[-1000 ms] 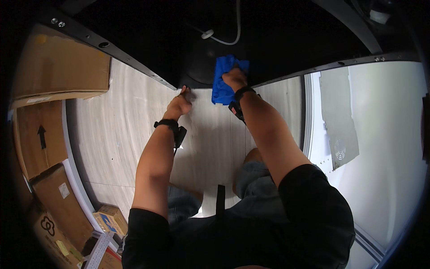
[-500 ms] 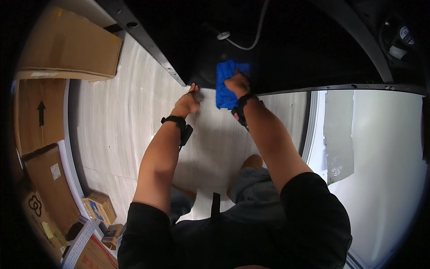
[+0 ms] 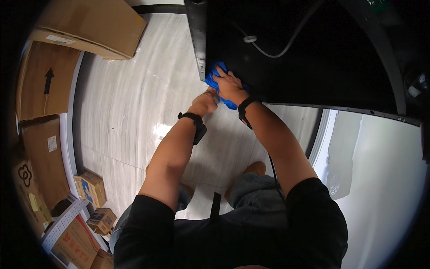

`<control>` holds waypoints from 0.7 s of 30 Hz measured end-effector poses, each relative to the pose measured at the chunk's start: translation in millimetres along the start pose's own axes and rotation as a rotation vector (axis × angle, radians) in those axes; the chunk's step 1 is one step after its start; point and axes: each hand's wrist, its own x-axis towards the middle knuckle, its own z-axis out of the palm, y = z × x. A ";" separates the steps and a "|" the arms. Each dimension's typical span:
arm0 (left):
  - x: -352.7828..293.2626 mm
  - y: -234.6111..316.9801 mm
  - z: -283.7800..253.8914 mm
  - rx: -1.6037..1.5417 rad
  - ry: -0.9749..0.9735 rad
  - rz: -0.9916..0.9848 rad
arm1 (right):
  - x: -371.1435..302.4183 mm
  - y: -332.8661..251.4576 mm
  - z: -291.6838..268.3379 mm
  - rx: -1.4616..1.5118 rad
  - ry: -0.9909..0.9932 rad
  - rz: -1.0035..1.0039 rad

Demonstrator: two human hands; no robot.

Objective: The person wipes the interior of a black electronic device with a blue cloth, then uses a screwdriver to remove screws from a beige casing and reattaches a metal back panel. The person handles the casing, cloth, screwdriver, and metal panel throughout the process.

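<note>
A big black panel with a metal rim, probably part of a cabinet or casing, stands in front of me. My right hand presses a crumpled blue cloth against its near left corner, fingers spread over the fabric. My left hand is closed at the panel's near edge, just below that corner. Its fingertips are partly covered by the cloth and the other hand. A thin grey cable with a round white piece hangs across the dark panel.
Large cardboard boxes line the left side, with smaller cartons lower down. A white perforated metal strip lies by them. The floor is pale and wood-patterned. On the right is a white surface with a grey sheet.
The panel's corner appears further right in view. My right hand has brought the blue cloth left to the corner, its fingers now spread wider. My left hand stays beside that corner.
</note>
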 end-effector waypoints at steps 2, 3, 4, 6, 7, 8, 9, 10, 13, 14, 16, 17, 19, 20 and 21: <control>-6.7 8.2 -6.9 -0.004 -0.005 -0.024 | 7.3 1.6 0.0 -0.035 -0.052 -0.005; -12.7 12.2 -8.3 -0.009 0.036 -0.011 | 12.0 2.3 2.6 -0.073 -0.048 -0.001; -16.7 16.7 -12.0 -0.014 0.078 0.002 | 17.0 2.4 5.4 -0.110 -0.043 0.003; -27.8 31.0 -30.0 -0.003 -0.030 -0.055 | 25.6 -2.8 6.4 -0.183 -0.058 0.021; -30.1 34.9 -34.3 0.002 -0.085 -0.084 | 30.6 -6.0 5.3 -0.219 -0.075 0.037; -28.0 33.1 -30.7 0.011 -0.063 -0.069 | 35.5 -8.8 4.2 -0.256 -0.090 0.052; -24.7 30.3 -25.1 0.021 -0.041 -0.054 | 40.8 -9.0 4.0 -0.262 -0.089 0.060; -22.0 28.0 -20.9 0.031 -0.019 -0.039 | 46.0 -7.6 3.8 -0.268 -0.089 0.068; -35.3 36.3 -31.7 0.008 -0.040 -0.094 | 50.6 -7.1 3.4 -0.286 -0.067 0.096; -34.8 36.9 -31.6 0.007 -0.034 -0.096 | 54.8 -6.3 2.8 -0.292 -0.063 0.113; -32.7 38.4 -31.3 0.008 -0.024 -0.097 | 71.0 -0.1 6.4 -0.325 -0.098 0.179; -30.3 36.7 -29.8 0.025 -0.022 -0.094 | 76.7 1.7 6.0 -0.323 -0.081 0.188; -21.6 30.8 -21.2 0.061 -0.018 -0.086 | 85.8 8.0 4.7 -0.319 -0.047 0.207; -19.9 31.4 -20.9 0.084 -0.009 -0.087 | 93.0 13.0 3.8 -0.352 -0.044 0.197; -19.1 31.2 -20.5 0.083 -0.015 -0.092 | 99.6 16.9 3.7 -0.337 -0.057 0.217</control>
